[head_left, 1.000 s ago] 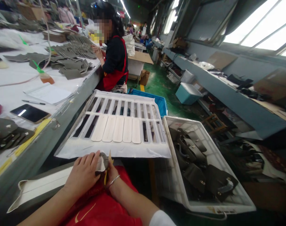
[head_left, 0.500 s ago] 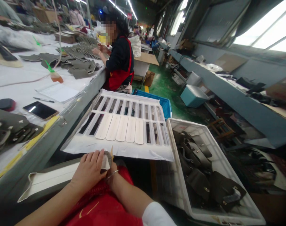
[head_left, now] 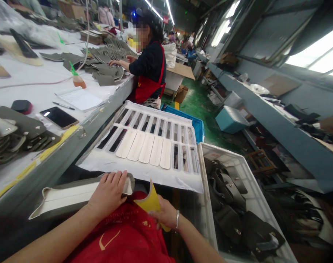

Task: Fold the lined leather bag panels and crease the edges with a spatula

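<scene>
My left hand (head_left: 108, 191) grips the near right end of a long grey bag body (head_left: 70, 195) with a cream, seamed strip along its upward face. Its fingers curl over the end. In my right hand (head_left: 167, 213) is a yellow piece with a curved notch (head_left: 149, 200), pinched by its lower part and apart from the bag body. What the yellow piece is made of, I cannot tell. Just beyond both hands, several cream oblong pads (head_left: 145, 149) lie on a white slotted rack (head_left: 100, 163).
A white crate (head_left: 201, 171) of grey bags stands at the right. On the left worktable (head_left: 26, 86) lie a phone (head_left: 59, 117), a pen, paper, a bottle with a green tip (head_left: 78, 81) and grey pieces. A co-worker (head_left: 148, 62) in a red apron works beyond.
My right hand has drawn away from the bag body's end to the right, bringing the yellow piece into clear view. My left hand stays on the bag body. The view has shifted slightly.
</scene>
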`<state>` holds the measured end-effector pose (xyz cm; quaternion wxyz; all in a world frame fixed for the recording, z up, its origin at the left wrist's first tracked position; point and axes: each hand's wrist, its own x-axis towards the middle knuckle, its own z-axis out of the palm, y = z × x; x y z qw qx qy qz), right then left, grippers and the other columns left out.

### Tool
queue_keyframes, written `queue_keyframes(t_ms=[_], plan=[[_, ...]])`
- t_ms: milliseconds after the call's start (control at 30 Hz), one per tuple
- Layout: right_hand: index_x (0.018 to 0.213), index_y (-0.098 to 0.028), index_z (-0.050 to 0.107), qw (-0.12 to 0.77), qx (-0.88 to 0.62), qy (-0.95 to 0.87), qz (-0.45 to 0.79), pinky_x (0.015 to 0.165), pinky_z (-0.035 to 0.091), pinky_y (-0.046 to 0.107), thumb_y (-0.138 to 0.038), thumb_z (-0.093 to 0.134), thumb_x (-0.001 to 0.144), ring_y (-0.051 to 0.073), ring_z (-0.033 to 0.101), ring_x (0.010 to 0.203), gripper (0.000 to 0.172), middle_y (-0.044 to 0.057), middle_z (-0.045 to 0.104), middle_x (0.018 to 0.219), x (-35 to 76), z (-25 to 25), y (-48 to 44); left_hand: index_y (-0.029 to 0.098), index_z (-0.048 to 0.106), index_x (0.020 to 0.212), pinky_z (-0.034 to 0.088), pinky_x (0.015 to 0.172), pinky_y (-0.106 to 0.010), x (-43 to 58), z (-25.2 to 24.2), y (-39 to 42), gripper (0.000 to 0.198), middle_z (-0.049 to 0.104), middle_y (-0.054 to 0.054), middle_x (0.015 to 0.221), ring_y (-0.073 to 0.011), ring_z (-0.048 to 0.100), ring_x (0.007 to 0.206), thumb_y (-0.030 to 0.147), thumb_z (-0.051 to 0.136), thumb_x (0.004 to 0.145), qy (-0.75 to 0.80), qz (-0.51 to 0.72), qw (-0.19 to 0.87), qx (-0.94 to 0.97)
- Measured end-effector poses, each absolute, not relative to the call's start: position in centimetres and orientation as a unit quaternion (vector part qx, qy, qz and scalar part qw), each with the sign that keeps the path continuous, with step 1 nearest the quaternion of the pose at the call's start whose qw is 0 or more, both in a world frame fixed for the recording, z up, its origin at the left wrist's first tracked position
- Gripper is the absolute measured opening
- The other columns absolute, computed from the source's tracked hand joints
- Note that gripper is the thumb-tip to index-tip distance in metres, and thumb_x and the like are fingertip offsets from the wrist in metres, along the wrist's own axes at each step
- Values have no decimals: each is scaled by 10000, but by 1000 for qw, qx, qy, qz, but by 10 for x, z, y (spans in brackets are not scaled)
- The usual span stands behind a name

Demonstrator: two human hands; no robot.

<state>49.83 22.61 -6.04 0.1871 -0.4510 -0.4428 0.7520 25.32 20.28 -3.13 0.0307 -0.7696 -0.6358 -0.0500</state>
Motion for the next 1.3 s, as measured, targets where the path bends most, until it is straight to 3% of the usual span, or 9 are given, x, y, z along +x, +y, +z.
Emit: queue_keyframes(t_ms=[167, 267, 367, 533, 733, 1000, 1300], plan=[[1005, -192, 477, -74, -382, -698, 601, 312, 359, 204, -456, 660, 703, 114, 495, 337, 440, -47, 574, 562, 475, -12, 273, 9, 464, 1284, 350, 916, -481, 249, -36, 203, 590, 557, -221, 1191, -349, 495, 1061, 225, 558, 743, -629, -60, 45, -773], [1003, -188, 444, -171, -332, -745, 553, 340, 395, 223, -546, 619, 707, 134, 518, 366, 496, -46, 564, 552, 452, 2, 298, 13, 477, 1275, 365, 895, -459, 247, -38, 203, 537, 570, -207, 1189, -327, 509, 1048, 138, 509, 754, -622, -58, 61, -778], [988, -194, 435, -231, -317, -761, 517, 355, 398, 221, -573, 578, 723, 132, 525, 379, 483, -42, 569, 566, 442, 5, 311, -6, 472, 1275, 361, 899, -464, 246, -37, 204, 556, 569, -222, 1188, -334, 508, 1046, 210, 530, 766, -621, -67, 55, -779], [968, -203, 436, -254, -312, -750, 525, 366, 396, 211, -602, 562, 719, 119, 517, 376, 487, -44, 575, 574, 440, -1, 318, -31, 403, 1317, 352, 910, -466, 244, -33, 208, 652, 567, -234, 1167, -335, 503, 1043, 285, 545, 765, -624, -79, 31, -777], [926, -202, 418, -263, -301, -724, 563, 365, 407, 218, -571, 557, 742, 123, 516, 379, 435, -54, 552, 548, 432, -2, 321, -5, 312, 1376, 351, 898, -462, 240, -32, 210, 672, 557, -219, 1179, -331, 499, 1029, 233, 497, 776, -621, -70, 15, -781], [879, -184, 475, -230, -318, -670, 630, 348, 386, 201, -455, 573, 766, 103, 475, 360, 309, -64, 504, 506, 433, -7, 312, 9, 296, 1390, 349, 897, -462, 237, -36, 211, 669, 547, -229, 1194, -342, 495, 1057, 207, 484, 779, -611, -70, 18, -788], [810, -178, 511, -250, -312, -654, 642, 352, 390, 198, -490, 574, 768, 94, 468, 360, 321, -54, 502, 504, 424, -10, 313, 87, 334, 1392, 340, 917, -445, 230, -42, 208, 624, 553, -200, 1217, -321, 502, 1086, 91, 447, 778, -601, -52, 20, -798]])
